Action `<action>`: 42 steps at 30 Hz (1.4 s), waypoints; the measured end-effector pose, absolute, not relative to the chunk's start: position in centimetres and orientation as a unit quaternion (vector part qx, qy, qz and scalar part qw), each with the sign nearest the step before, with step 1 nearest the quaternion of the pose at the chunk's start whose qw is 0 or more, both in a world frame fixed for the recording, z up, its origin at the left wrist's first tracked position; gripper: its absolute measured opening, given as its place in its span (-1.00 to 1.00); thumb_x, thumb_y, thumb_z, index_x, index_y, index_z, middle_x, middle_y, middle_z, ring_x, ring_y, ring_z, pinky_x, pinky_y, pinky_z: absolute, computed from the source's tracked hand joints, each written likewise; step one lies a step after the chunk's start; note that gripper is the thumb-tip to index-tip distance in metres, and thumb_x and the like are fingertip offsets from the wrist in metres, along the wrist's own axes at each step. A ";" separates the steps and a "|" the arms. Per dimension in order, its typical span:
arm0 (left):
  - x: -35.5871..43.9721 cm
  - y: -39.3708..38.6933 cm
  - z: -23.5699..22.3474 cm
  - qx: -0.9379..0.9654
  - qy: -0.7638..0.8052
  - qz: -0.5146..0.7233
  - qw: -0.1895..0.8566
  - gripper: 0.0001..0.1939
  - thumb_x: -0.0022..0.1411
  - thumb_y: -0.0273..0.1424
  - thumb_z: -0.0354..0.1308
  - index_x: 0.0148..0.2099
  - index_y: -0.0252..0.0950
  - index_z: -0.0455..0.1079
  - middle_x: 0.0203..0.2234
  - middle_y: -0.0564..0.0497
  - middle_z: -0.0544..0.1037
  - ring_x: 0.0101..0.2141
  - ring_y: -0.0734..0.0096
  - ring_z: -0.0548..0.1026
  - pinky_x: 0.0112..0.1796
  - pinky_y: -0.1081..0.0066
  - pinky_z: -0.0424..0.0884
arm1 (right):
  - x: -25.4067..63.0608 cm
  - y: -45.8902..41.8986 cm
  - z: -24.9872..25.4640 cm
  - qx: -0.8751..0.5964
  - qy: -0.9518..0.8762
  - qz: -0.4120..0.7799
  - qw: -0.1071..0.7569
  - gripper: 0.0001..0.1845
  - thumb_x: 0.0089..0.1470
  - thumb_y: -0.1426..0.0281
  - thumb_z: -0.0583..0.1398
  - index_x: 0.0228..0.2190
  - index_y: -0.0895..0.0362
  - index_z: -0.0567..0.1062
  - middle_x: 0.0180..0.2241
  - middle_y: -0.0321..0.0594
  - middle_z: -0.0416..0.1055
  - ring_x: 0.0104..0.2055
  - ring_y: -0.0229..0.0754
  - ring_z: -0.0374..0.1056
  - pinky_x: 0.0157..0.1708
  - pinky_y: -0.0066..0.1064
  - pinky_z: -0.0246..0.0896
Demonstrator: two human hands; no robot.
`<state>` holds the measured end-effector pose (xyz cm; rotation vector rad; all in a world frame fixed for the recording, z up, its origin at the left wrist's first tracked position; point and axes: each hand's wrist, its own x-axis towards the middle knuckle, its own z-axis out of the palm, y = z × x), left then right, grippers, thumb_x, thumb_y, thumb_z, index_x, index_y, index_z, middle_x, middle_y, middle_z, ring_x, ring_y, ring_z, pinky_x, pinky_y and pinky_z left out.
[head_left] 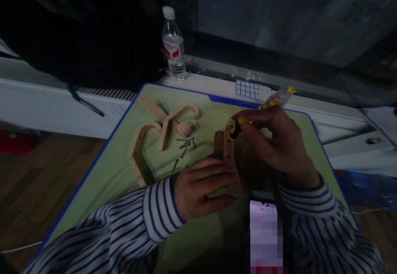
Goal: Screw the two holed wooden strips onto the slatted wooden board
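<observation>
Table (111,162) before you: pale green top, blue rim (223,99), rounded far corners. Far left part of top: straight wooden strip (151,107) with rounded end; Y-like wooden hook (167,126) lies across it. Closer to you, bent wooden hook (134,152) on its own. Right of hooks, loose screws (185,145), several bunched, others strung toward you. Phone (257,212) near your side, screen lit, partly pixelated.

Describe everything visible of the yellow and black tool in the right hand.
The small yellow and black tool, probably a screwdriver, has a short, plastic-looking handle, yellow above and black below. The bare right hand grips its yellow end. Tilted, its black end points down-left in the image over a tan wooden bar with a dark hole. Shaft, tip and any contact there cannot be made out.
</observation>
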<state>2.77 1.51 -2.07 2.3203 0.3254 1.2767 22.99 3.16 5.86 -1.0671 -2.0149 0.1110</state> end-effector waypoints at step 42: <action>2.8 1.8 -2.1 0.845 0.109 0.471 0.230 -0.65 0.12 -0.38 0.27 -0.03 -0.37 0.42 -0.18 -0.16 0.61 -0.10 0.28 0.54 -0.11 0.26 0.53 | 22.7 3.1 6.3 -0.400 -0.820 0.074 0.402 -0.76 0.19 0.45 0.10 -0.09 0.08 0.39 -0.08 -0.17 0.50 -0.12 -0.18 0.45 -0.27 -0.37 0.38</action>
